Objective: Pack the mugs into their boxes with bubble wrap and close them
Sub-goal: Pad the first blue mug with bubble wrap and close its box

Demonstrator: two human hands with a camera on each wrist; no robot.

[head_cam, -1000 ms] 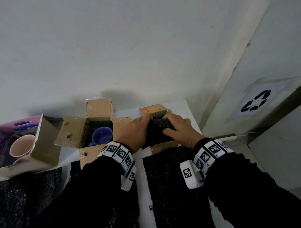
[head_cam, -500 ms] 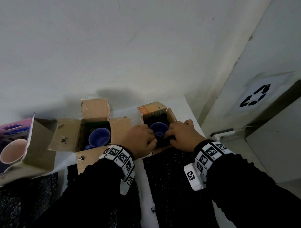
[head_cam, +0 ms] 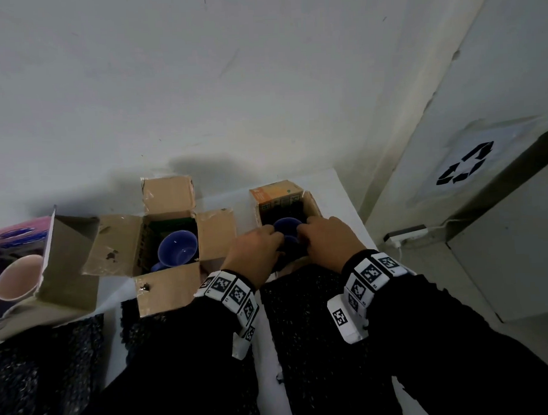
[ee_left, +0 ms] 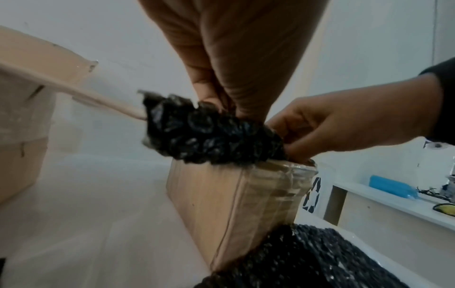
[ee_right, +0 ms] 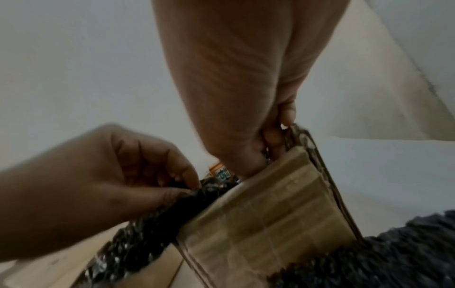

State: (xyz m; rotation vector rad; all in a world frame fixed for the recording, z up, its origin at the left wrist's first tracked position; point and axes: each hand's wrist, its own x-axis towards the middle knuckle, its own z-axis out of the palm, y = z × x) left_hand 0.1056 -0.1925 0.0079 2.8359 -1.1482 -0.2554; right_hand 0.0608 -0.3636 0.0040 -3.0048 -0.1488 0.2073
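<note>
Nearest, crinkled black bubble wrap [ee_left: 211, 136] bunches over the near rim of the upright cardboard box [ee_left: 236, 198]. The left hand [head_cam: 255, 251] pinches it; the right hand [head_cam: 330, 242] curls onto it. Inside stands a glossy blue mug [head_cam: 287, 224], mouth upward.

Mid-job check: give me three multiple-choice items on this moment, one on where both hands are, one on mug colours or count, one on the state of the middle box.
1. Both hands are at which box?
A. pink box
B. middle box
C. rightmost box

2. How many blue mugs show?
A. two
B. one
C. none

3. The middle box is:
A. taped shut
B. open, flaps out
C. lying crushed

Answers:
1 C, left hand and right hand meet over the rightmost box, pinching black bubble wrap.
2 A, one blue mug in the middle box, another blue mug between the hands.
3 B, its flaps spread outward.
</note>
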